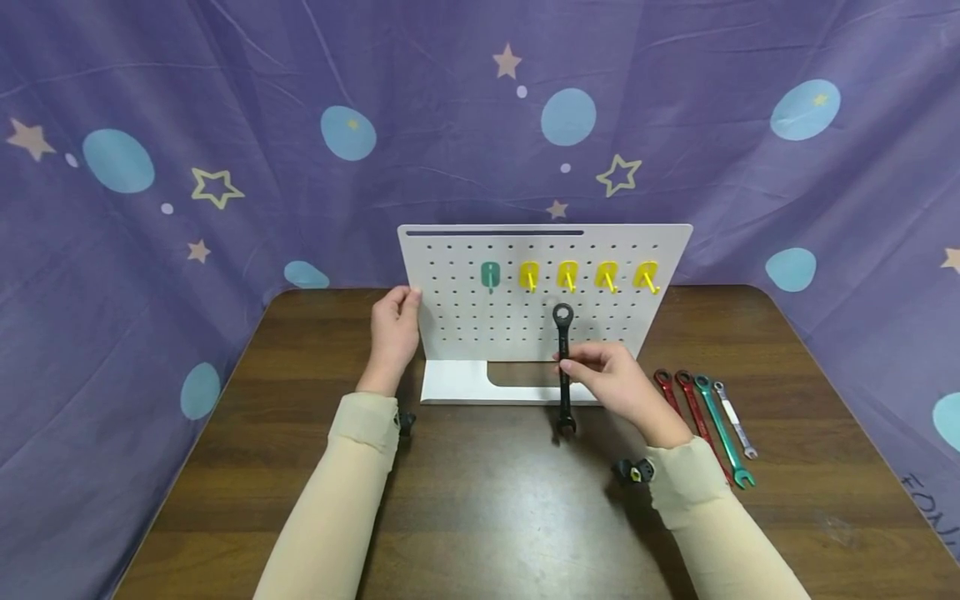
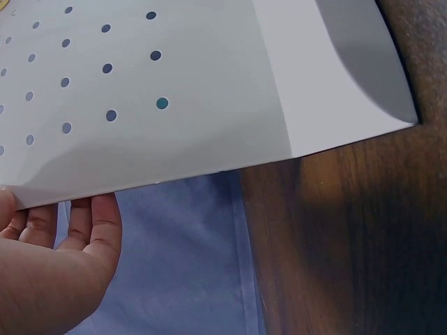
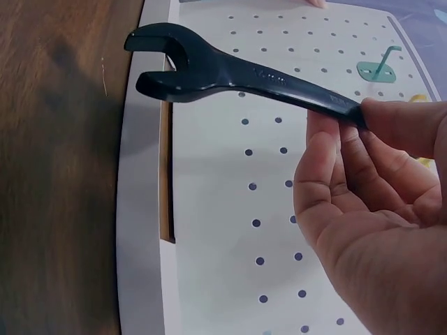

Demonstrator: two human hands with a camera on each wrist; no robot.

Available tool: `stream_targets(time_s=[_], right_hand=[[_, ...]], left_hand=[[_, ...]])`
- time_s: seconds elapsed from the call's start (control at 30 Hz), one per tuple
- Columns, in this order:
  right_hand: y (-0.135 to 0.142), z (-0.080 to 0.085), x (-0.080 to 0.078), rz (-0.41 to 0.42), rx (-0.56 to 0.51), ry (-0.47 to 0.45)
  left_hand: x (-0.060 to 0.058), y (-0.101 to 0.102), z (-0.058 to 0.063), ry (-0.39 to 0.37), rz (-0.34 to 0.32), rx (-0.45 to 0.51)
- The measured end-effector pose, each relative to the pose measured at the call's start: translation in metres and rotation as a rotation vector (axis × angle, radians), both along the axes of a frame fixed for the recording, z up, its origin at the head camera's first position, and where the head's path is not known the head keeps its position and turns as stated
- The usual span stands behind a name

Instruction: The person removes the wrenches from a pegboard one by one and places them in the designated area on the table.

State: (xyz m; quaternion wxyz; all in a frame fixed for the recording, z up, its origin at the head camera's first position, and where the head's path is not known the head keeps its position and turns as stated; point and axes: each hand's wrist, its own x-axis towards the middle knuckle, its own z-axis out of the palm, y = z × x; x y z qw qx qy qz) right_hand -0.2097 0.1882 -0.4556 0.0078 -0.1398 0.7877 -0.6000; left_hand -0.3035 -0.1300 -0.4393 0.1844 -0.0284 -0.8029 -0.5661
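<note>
Between thumb and fingers my right hand (image 1: 611, 379) pinches a black combination wrench (image 1: 564, 337) by its shaft. The wrench stands nearly upright in front of the white pegboard (image 1: 457, 317), ring end up and open end down. In the right wrist view its open jaw end (image 3: 188, 66) points away from the hand. My left hand (image 1: 396, 327) grips the pegboard's left edge, thumb on the front and fingers behind, as the left wrist view shows. A green hook (image 1: 491, 275) and several yellow hooks (image 1: 567, 275) sit in a row on the board.
Right of the right hand lie two red wrenches (image 1: 693, 404), a green wrench (image 1: 722, 429) and a small silver wrench (image 1: 737, 421) on the brown wooden table (image 1: 480, 517). A purple patterned curtain (image 1: 450, 108) hangs behind the board.
</note>
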Motion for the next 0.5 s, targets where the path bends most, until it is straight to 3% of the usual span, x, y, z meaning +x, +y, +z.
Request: stream_targets(time_s=[0.5], right_hand=[[0.015, -0.001, 0.003, -0.034, 0.070, -0.004]], left_hand=[[0.000, 0.000, 0.000, 0.002, -0.001, -0.009]])
